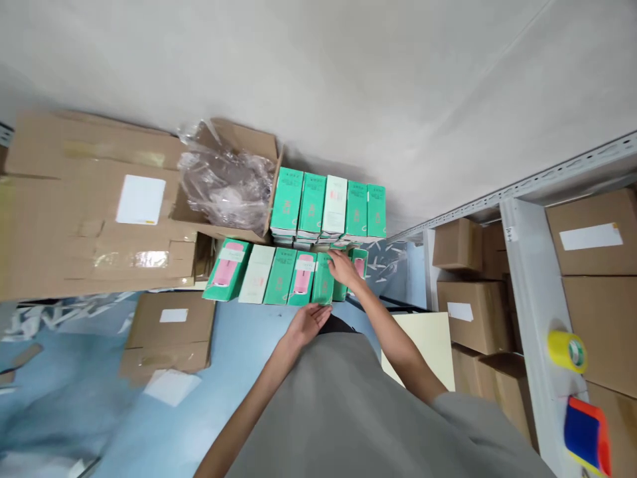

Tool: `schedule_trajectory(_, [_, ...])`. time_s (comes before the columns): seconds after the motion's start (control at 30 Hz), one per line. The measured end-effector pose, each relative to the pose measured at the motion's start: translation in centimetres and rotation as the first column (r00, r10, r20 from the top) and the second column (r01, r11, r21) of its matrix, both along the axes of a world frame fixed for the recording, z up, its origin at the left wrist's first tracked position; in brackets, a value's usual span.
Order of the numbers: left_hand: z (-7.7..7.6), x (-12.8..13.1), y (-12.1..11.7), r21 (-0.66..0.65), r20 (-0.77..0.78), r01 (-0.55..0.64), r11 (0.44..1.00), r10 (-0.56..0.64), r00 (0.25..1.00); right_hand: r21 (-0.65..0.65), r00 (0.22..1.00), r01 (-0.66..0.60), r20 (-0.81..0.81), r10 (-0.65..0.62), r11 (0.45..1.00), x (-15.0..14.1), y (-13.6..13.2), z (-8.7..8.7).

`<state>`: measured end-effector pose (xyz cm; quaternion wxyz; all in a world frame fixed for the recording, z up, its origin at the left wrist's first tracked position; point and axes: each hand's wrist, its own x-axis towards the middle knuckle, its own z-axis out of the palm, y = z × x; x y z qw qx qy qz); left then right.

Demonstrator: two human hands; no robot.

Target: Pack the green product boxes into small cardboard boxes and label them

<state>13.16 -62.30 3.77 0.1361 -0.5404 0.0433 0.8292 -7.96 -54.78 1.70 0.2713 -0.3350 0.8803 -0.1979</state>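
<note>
Green product boxes stand in two rows on the floor by the wall: a back row (328,204) and a front row (271,273), some with pink pictures on them. My right hand (343,267) rests on the top of a green box (324,279) at the right end of the front row, fingers curled over it. My left hand (308,323) is at the near bottom edge of the same box, fingers stretched out against it.
An open cardboard carton (233,143) with clear plastic wrap (223,182) sits behind the rows. Large sealed cartons (89,206) lie at left, a smaller one (169,332) on the blue floor. At right, a metal shelf (527,299) holds brown boxes, yellow tape (567,350) and a red-blue object (587,435).
</note>
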Motion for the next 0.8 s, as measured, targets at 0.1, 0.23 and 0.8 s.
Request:
schedule_trajectory(0.1, [0.4,-0.4,0.8,0.024,0.013,0.031,0.999,-0.031,0.999,-0.044,1.000,0.023,0.013,-0.023,0.999,0.1,0.5,0.5])
schedule_trajectory(0.23, [0.8,-0.5,2.5,-0.042,0.046,0.034,0.999,-0.032,0.998,-0.103,0.998,0.061,0.011,-0.060,0.993,1.1,2.4,2.2])
schedule_trajectory(0.8, [2.9,3.2,12.9,-0.938,-0.127,0.074,0.338,-0.536,0.835,-0.464,0.748,0.611,0.074,-0.659,0.642,11.3,25.5,7.6])
